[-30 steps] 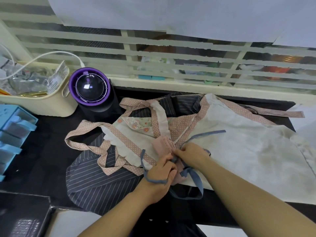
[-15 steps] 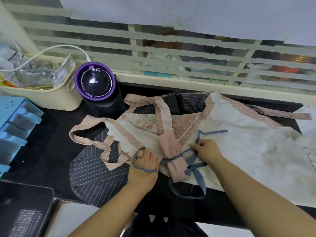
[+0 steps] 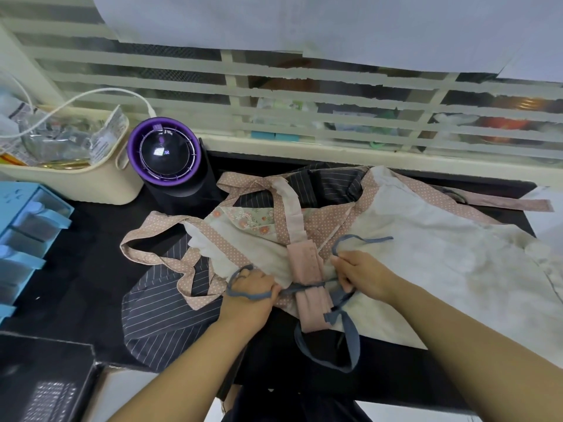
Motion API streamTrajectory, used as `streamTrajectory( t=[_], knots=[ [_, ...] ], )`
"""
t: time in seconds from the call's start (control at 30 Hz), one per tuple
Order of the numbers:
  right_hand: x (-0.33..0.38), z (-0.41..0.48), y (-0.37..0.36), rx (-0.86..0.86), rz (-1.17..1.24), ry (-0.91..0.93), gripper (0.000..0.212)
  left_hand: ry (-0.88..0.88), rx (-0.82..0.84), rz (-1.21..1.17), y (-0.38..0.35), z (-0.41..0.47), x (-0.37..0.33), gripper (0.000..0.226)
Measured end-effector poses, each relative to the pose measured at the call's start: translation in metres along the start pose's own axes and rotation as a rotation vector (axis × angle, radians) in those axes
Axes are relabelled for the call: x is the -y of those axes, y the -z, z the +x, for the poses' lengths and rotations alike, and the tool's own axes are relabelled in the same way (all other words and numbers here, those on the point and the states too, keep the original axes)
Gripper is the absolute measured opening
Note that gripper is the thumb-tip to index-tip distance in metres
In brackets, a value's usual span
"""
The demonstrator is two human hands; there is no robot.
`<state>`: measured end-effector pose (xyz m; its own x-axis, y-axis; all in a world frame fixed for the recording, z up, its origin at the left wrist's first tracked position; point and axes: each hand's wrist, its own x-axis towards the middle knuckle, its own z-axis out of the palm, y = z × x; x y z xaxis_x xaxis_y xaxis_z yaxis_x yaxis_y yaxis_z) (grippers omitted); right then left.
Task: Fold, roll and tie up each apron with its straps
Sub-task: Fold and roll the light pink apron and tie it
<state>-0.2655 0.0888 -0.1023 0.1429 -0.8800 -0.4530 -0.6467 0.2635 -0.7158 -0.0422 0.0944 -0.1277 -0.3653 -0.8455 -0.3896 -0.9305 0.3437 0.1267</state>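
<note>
Looking down, I see the black bench (image 3: 76, 269) running under a slatted window, its right half largely covered by a white apron (image 3: 441, 269) spread flat. Left of that lies a dark striped apron (image 3: 158, 324), partly under a cream apron with pink dotted trim (image 3: 243, 239) whose long dotted straps loop over the stripes. At the back left stand a cream basket (image 3: 91, 184) full of packets and, just beside it, a black device with a purple ring (image 3: 164, 150); blue drawers (image 3: 27, 233) sit at the left edge. The apron I am tying is the pink roll (image 3: 304, 260), a tight bundle lying on top of the white and cream aprons near the front of the bench, its length pointing away from me. A blue-grey strap (image 3: 350, 339) crosses its middle and cinches it in. My left grip (image 3: 253, 290) sits just left of the roll, fingers curled closed on the strap, which wraps round them. My right grip (image 3: 362, 272), just right of the roll, pinches the strap's other run; one slack loop lies beyond my knuckles on the white apron, another on the bare bench in front of the roll.
</note>
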Motion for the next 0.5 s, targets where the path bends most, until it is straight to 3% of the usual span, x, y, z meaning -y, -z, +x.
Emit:
streamTrajectory(
  t=[0.1,0.2,0.33,0.4,0.5],
  knots=[
    [0.001,0.000,-0.001,0.016,-0.003,0.015,0.039,0.009,0.014,-0.203,0.017,0.004,-0.003,0.029],
    [0.001,-0.002,-0.003,0.066,-0.028,0.030,0.034,0.071,-0.014,-0.690,0.024,0.004,-0.008,0.039],
    [-0.002,-0.005,-0.006,0.073,-0.108,0.063,0.032,0.071,-0.070,-1.207,0.026,0.000,-0.033,0.032],
    [-0.002,-0.005,-0.008,0.083,-0.084,0.045,0.031,0.059,-0.023,-1.295,0.020,0.004,-0.044,0.032],
    [-0.002,-0.010,-0.006,0.050,0.030,-0.025,0.032,0.084,0.074,-1.174,0.008,0.014,-0.051,0.018]
  ],
)
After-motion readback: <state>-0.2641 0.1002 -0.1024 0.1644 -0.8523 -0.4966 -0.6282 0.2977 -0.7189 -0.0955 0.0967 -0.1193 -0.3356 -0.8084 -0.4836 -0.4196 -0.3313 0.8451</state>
